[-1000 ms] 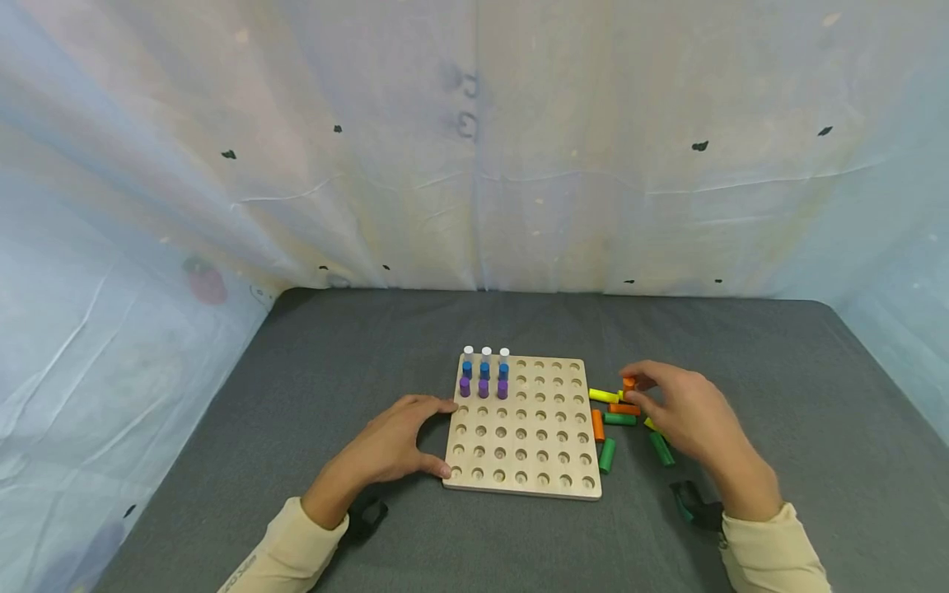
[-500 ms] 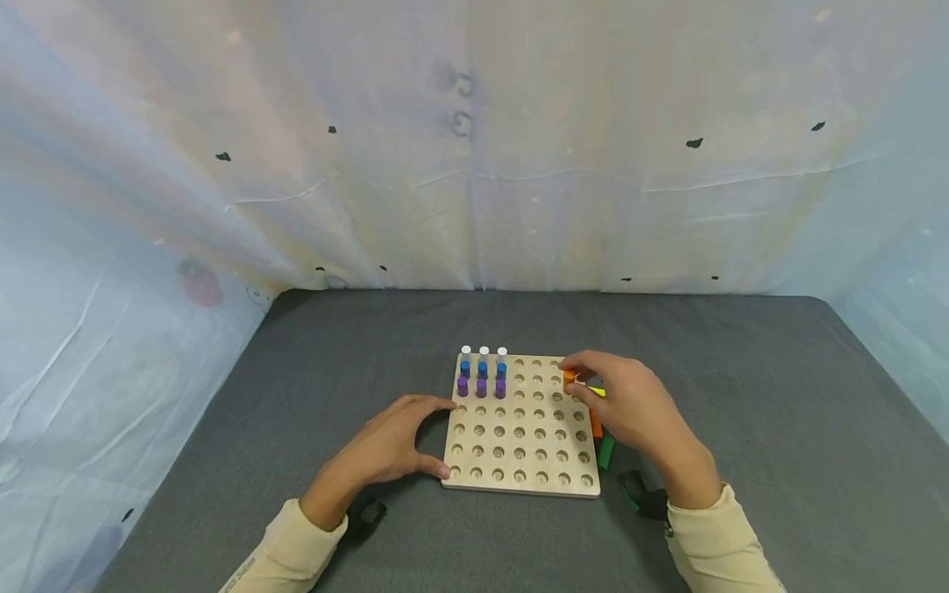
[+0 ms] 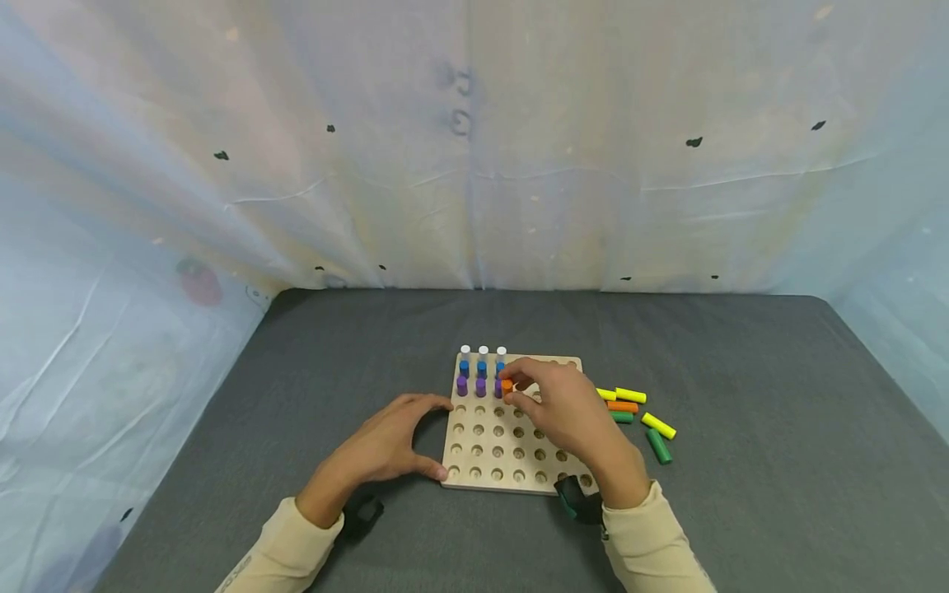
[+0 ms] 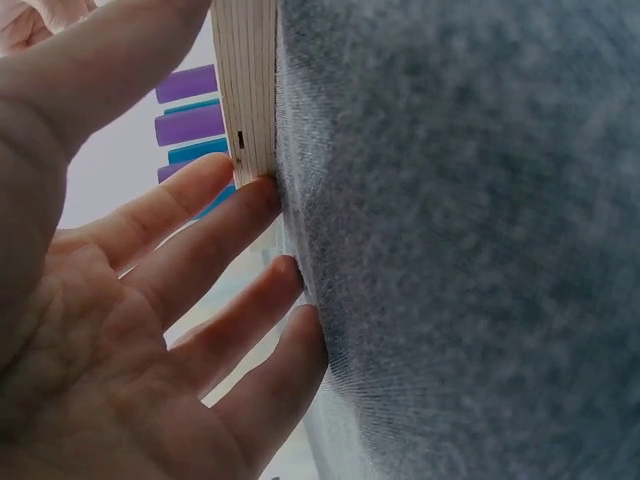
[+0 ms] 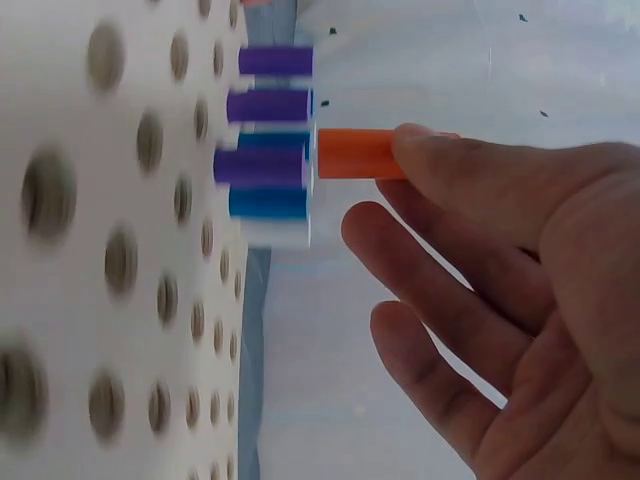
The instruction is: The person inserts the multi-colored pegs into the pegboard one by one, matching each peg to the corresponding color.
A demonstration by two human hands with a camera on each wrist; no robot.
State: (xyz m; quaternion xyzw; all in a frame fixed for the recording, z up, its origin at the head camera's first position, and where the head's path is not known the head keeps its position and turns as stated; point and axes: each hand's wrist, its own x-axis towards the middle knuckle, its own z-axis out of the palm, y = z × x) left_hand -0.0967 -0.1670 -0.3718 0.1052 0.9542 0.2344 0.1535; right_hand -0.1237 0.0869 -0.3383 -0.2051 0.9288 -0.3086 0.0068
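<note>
A square wooden pegboard (image 3: 508, 441) lies on the table with rows of round holes. At its far left stand three white pegs (image 3: 483, 352), three blue pegs (image 3: 482, 370) and three purple pegs (image 3: 462, 387). My right hand (image 3: 569, 416) pinches an orange peg (image 5: 352, 153) between thumb and fingers, above the board near the purple pegs. In the right wrist view the peg hangs apart from the holes. My left hand (image 3: 380, 442) is spread along the board's left edge, thumb near the front corner. Its extended fingertips (image 4: 262, 192) touch that edge in the left wrist view.
Right of the board lie loose yellow pegs (image 3: 658, 426), green pegs (image 3: 659, 447) and another orange peg (image 3: 623, 407). The right hand and forearm hide part of the board. Grey cloth (image 3: 356, 346) covers the table, and a pale curtain (image 3: 549, 165) hangs behind.
My right hand has carried the orange peg leftward from the loose pegs to over the board, beside the purple row. The left hand has stayed at the board's left edge.
</note>
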